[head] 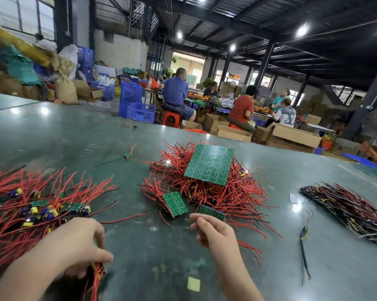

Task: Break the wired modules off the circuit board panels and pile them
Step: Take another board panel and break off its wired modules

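Left hand (81, 246) is down low on the green table (74, 135), fingers curled over a small module with red wires (98, 272) — it's gripping that piece, thumb on top, though the blur hides exactly how. Right hand (211, 231) hovers above the table with nothing in it, fingers loosely bent, index and thumb reaching forward toward a small green board strip (211, 212) that lies just beyond the fingertips, not touching as far as can be seen.

Take the big heap of red wires (205, 187) in the middle as the marker. On top of it sits a large green circuit board panel (209, 165), tilted, its wires splaying out underneath. At the heap's near-left edge lies a smaller panel piece (175, 204), tipped up on its wires. Left of the heap, well apart, is the pile of broken-off modules (31, 209), red wires fanning out, blue and yellow parts showing. Between that pile and the heap, farther back, one loose module (126, 155) lies alone. Right of the heap sits a stack of darker wired boards (348, 211), with a stray module and black wire (304, 233) in front of it. Nearer than the heap, a yellow paper square (193, 284) lies on the table.
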A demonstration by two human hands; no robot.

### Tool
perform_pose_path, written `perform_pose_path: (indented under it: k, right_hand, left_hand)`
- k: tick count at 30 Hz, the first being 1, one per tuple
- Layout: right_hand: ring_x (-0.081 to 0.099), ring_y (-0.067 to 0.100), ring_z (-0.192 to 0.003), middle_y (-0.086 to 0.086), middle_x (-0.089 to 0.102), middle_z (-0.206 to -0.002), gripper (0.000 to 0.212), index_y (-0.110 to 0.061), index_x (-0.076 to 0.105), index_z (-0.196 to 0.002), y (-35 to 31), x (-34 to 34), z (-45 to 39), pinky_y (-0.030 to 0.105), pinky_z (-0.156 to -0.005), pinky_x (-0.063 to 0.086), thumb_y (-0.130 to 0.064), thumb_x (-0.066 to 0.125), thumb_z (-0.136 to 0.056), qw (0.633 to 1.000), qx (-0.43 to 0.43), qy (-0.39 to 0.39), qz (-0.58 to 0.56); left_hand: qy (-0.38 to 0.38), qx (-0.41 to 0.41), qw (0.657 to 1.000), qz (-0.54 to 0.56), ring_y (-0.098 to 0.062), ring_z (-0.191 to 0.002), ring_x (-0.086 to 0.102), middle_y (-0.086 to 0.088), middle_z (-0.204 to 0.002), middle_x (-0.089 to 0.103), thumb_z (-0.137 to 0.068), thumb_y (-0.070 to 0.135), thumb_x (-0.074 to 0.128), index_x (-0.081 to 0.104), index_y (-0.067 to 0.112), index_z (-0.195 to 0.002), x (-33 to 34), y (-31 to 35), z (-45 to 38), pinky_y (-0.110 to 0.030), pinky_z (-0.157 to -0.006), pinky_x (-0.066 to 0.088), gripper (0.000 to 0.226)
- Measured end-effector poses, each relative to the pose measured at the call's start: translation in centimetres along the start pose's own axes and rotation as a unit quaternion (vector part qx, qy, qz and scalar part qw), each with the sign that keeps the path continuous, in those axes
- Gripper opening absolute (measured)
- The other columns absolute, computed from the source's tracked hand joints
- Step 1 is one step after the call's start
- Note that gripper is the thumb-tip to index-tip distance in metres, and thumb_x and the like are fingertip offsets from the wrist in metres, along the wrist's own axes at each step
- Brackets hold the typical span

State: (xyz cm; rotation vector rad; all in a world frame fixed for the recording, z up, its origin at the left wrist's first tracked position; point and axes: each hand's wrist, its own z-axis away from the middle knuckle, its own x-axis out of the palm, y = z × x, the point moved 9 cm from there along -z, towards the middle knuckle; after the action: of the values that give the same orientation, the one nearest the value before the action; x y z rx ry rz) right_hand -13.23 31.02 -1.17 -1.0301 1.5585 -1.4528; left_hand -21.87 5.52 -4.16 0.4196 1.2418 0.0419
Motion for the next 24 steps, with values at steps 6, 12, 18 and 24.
perform_pose_path:
  k: [6,12,18,24]
  right_hand:
    - [0.055,-0.006,-0.061,-0.013,0.066,-0.072,0.021,-0.019,0.073,-0.089,-0.1,4.1,1.4,0.011,-0.063,0.045,-0.003,0.060,-0.085,0.958,-0.108,-0.098,0.247]
    - [0.059,0.004,-0.085,0.000,0.067,-0.095,0.018,-0.015,0.071,-0.100,-0.8,7.0,3.1,0.011,-0.079,0.043,-0.019,0.068,-0.083,0.919,-0.223,-0.140,0.292]
    - [0.062,0.001,-0.093,-0.001,0.069,-0.101,0.021,-0.018,0.069,-0.107,-0.7,6.5,2.6,0.012,-0.084,0.045,-0.013,0.062,-0.088,0.938,-0.182,-0.145,0.257]
    - [0.063,-0.004,-0.088,-0.004,0.069,-0.096,0.027,-0.018,0.070,-0.107,-0.2,6.2,2.7,0.013,-0.082,0.048,-0.015,0.071,-0.080,0.944,-0.183,-0.134,0.240]
  left_hand:
    - [-0.032,0.067,0.937,0.341,-0.008,-0.035,0.047,0.002,-0.043,0.054,-0.077,0.019,0.075,0.065,0.013,-0.053,2.2,4.2,-0.7,-0.016,-0.040,0.039,0.027]
    - [-0.082,0.044,0.848,0.521,-0.007,-0.037,0.041,-0.003,-0.047,0.045,-0.084,0.003,0.066,0.063,0.003,-0.065,4.4,6.0,-0.5,-0.023,-0.045,0.049,0.019]
    - [-0.043,0.046,0.812,0.580,-0.010,-0.046,0.059,-0.006,-0.062,0.066,-0.082,0.002,0.068,0.067,0.002,-0.087,3.6,6.5,0.0,-0.022,-0.045,0.050,0.005]
    - [-0.048,0.045,0.755,0.653,-0.022,-0.065,0.068,-0.022,-0.084,0.072,-0.084,0.009,0.065,0.073,-0.004,-0.080,3.3,6.2,-0.2,-0.024,-0.058,0.058,0.015]
